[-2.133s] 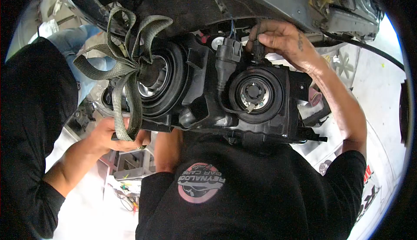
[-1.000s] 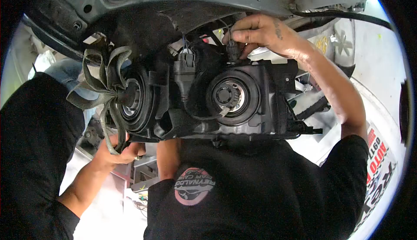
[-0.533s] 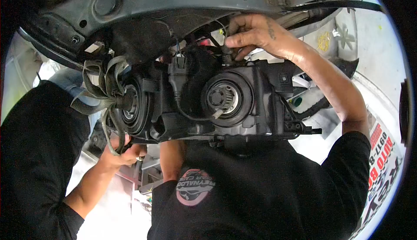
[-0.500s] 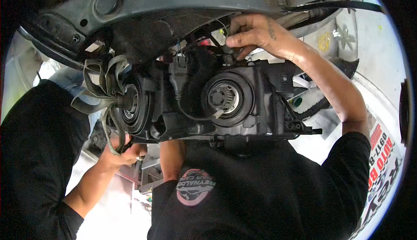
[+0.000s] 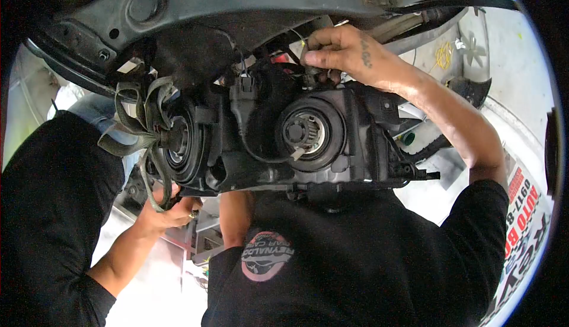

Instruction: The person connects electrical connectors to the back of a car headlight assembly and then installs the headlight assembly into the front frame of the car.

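Note:
A black headlight assembly [image 5: 361,143], its back towards me, hangs below the grey car body panel [image 5: 207,1]. Near the top of the housing, my right hand [image 5: 341,54] pinches a small dark wiring connector [image 5: 309,78] with a thin wire rising from it. A round bulb opening [image 5: 311,134] with a toothed black holder sits below that hand. Left of it, a larger black plug [image 5: 243,90] trails a cable down to the bulb area. My left forearm [image 5: 235,217] goes up behind the housing, which hides my left hand.
At the left, another person's hand [image 5: 175,208] with a ring supports the lower corner of the headlight. Looped grey-green braided straps [image 5: 142,128] stick out from the left bulb opening. A banner with red and black lettering [image 5: 521,226] stands at the right.
My right hand has shifted slightly left and down at the connector, its wrist turning a little. The headlight and the other person's hand stay nearly where they were.

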Motion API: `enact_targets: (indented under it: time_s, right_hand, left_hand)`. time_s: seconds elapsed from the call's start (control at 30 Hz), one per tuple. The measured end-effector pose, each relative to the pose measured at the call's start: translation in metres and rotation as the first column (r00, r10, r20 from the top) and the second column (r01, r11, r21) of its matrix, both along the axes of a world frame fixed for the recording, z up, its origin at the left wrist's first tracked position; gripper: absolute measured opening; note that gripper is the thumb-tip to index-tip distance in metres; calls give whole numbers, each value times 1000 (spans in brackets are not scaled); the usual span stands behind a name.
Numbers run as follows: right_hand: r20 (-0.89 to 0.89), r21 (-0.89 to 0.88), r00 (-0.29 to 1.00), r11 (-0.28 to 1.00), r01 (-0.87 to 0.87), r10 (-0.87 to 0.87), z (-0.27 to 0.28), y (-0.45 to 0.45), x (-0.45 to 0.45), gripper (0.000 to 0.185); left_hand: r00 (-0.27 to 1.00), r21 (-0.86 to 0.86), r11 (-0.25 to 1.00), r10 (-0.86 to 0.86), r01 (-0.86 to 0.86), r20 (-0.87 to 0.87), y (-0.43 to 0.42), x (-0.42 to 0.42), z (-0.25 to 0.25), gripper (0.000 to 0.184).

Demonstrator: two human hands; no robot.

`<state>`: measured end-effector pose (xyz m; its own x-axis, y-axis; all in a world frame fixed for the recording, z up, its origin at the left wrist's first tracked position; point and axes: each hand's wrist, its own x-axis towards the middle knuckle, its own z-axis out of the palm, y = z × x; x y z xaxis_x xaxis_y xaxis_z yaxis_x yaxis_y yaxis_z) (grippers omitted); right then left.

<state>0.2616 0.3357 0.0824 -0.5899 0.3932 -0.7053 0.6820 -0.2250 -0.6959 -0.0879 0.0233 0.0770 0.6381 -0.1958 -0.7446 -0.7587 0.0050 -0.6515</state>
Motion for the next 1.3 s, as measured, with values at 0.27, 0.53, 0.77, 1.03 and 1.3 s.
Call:
enact_targets:
  time_s: [0.27,0.53,0.77,1.03,1.3]
  right_hand:
    - [-19,-73,999,997,25,-26,17,7,1,34]
    - [-114,-74,993,996,-43,34,24,6,9,31]
    - [-15,-80,999,996,-50,49,23,6,6,27]
    - [38,40,999,999,-29,28,12,-1,-12,30]
    - [51,96,999,995,-16,11,8,-4,-17,33]
  left_hand:
    - [876,829,332,-342,451,-339,-41,-29,-32,34]
    - [644,718,-88,-378,691,-666,-16,-21,-5,25]
    - [695,752,-35,-359,658,-624,-19,-20,-12,24]
    - [690,741,-67,-319,668,-650,-26,-26,-14,25]
    - [818,822,154,-303,548,-489,-10,-19,-6,27]
